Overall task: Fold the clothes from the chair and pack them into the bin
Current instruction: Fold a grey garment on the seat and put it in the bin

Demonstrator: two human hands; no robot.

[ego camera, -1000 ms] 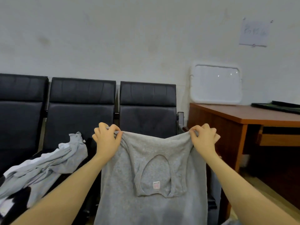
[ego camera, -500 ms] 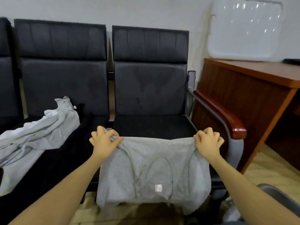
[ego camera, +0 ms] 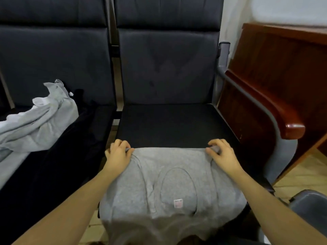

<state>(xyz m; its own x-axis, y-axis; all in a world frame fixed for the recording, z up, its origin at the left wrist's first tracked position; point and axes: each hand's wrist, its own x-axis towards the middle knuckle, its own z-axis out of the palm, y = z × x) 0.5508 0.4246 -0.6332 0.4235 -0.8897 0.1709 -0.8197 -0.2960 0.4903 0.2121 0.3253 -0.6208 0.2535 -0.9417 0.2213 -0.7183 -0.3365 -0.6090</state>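
Note:
A grey top [ego camera: 169, 188] with a small pink label lies spread over the front half of the right black chair seat [ego camera: 169, 124], its lower part hanging over the seat's front edge. My left hand [ego camera: 117, 154] pinches its left shoulder corner. My right hand [ego camera: 222, 154] pinches its right shoulder corner. Both hands rest low on the seat. A heap of grey and white clothes [ego camera: 33, 124] lies on the neighbouring seat to the left, over dark fabric. A grey curved rim [ego camera: 311, 204], perhaps the bin, shows at the lower right.
A wooden armrest [ego camera: 283, 119] on a grey metal frame runs along the chair's right side. A brown wooden desk [ego camera: 283, 55] stands right behind it. Chair backs [ego camera: 168, 59] rise at the far side. Pale wooden floor shows at the right.
Both hands have lowered the grey top from chest height down onto the right chair seat and still hold its shoulder corners. My view has tilted downwards.

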